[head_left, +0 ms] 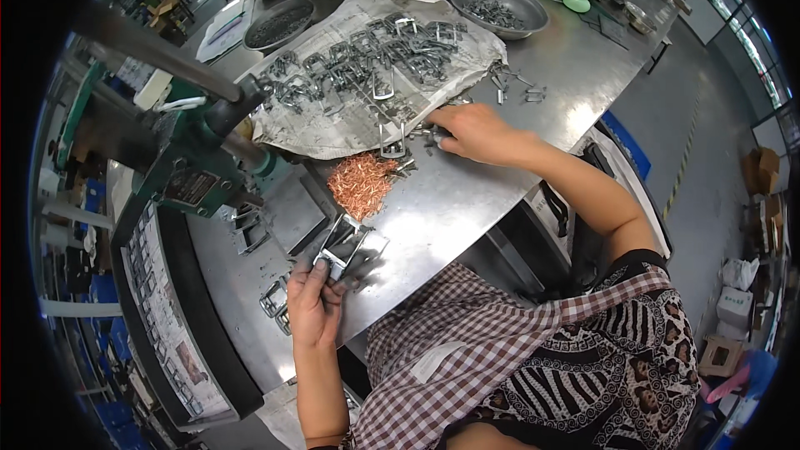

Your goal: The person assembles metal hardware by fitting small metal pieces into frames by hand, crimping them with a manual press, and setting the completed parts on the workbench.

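Gripping angular, seemingly steel buckle (348, 243)

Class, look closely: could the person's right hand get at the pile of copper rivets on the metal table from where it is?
Probably yes. The right hand rests at the edge of the newspaper, and the copper rivets lie just beside it on the open table, nothing between.

Even, bright overhead lighting; the steel worktop (467, 200) shows broad pale glare near its middle and far right. Shadows are soft and short beneath the hands. Strong fisheye distortion bends straight edges toward the rim, where a black vignette closes the circle. Centre sharp; the far left and right margins are smeared and dim.
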A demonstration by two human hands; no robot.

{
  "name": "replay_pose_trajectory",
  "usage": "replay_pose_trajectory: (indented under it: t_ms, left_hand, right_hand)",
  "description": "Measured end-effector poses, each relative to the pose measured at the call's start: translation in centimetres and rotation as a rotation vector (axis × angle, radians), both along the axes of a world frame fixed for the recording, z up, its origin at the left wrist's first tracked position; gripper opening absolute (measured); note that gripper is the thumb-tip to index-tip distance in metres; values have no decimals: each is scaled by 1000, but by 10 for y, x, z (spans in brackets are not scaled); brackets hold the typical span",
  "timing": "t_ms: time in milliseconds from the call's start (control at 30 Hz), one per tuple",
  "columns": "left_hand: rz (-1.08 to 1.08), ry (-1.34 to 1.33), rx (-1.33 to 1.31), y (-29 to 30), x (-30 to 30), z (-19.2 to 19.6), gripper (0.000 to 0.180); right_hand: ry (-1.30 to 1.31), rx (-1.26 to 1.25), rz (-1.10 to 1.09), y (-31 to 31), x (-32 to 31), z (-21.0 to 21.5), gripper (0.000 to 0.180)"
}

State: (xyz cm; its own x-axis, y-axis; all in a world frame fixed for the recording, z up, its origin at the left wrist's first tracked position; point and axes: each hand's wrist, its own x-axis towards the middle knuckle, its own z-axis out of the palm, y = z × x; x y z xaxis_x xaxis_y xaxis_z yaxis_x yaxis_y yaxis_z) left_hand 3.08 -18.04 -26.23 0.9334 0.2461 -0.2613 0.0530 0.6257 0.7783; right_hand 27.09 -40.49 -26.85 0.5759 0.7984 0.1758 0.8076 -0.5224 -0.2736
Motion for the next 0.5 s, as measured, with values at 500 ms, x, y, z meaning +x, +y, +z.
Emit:
replay_pose_trajectory:
  t_ms: [500]
  left_hand:
    - [-195,55,-87,-17,24,-12,35]
  right_hand:
    - [123,-21,204,-37,-18,6,36]
